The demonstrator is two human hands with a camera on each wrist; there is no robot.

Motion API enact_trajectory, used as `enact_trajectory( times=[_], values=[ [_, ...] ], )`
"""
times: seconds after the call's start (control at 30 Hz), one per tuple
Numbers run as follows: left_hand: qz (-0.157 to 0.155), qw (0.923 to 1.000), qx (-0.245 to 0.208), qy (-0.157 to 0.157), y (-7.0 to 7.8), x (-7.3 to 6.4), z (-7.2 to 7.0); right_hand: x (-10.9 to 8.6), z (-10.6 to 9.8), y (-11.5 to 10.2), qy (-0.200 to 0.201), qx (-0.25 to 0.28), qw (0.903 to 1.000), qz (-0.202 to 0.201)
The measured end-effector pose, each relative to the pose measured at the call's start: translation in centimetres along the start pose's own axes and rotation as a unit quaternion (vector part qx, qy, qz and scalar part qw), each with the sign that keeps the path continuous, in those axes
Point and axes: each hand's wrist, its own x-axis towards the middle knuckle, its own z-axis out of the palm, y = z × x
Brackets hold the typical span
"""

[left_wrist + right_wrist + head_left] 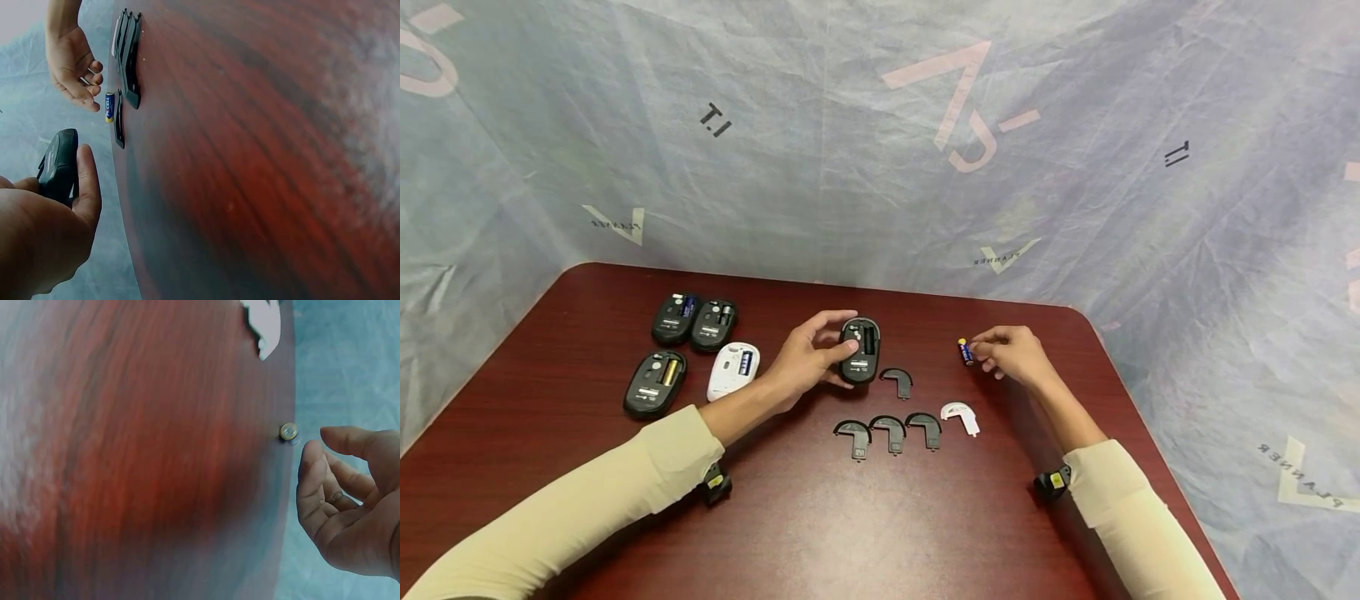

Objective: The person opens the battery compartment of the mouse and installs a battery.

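My left hand [805,360] grips a black computer mouse [859,367], underside up, thumb across its base. Its battery slot looks dark, with no battery showing in it. In the left wrist view the mouse [60,164] is held above the table, between thumb and fingers. A blue and yellow battery [965,352] lies on the table at the right. Beside it is my right hand [1017,354], fingers bent and thumb apart from them. The right wrist view shows the battery's end [288,431] just off the fingertips, with a gap between.
At the left lie a white mouse [724,377] and three black mice, one of them a front black mouse [646,392], all with batteries in open slots. Several black covers [889,433] and a white cover [958,412] lie mid-table. A grey cloth [820,167] hangs behind the table.
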Motion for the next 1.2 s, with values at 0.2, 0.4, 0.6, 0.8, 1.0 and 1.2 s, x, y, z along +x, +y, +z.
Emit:
enact_trajectory(
  times=[0.2, 0.4, 0.6, 0.8, 1.0, 1.2],
  values=[
    [-0.006, 1.0, -0.002, -0.002, -0.2, 0.1, 0.2, 1.0, 0.4, 0.9, 0.002, 0.011, 0.9998, 0.017],
    [-0.007, 0.9999, 0.0, -0.008, -0.4, 0.1, 0.3, 1.8, 1.0, 0.9, -0.005, -0.009, 0.9997, 0.022],
    [-0.006, 0.9999, 0.004, -0.011, -0.4, 0.0, 0.4, 2.0, 1.8, 0.2, -0.009, -0.033, 0.9994, 0.008],
    [-0.007, 0.9999, 0.002, -0.011, -0.3, -0.1, 0.6, 1.7, 2.8, -0.7, -0.02, -0.038, 0.9991, 0.0],
    [-0.007, 0.9999, 0.003, -0.012, -0.3, -0.2, 0.6, 1.2, 3.7, -1.7, -0.033, 0.026, 0.999, -0.015],
    [-0.004, 0.9999, 0.004, -0.012, -0.4, -0.1, 0.7, 0.7, 4.7, -2.9, -0.044, 0.106, 0.9927, -0.036]
  ],
)
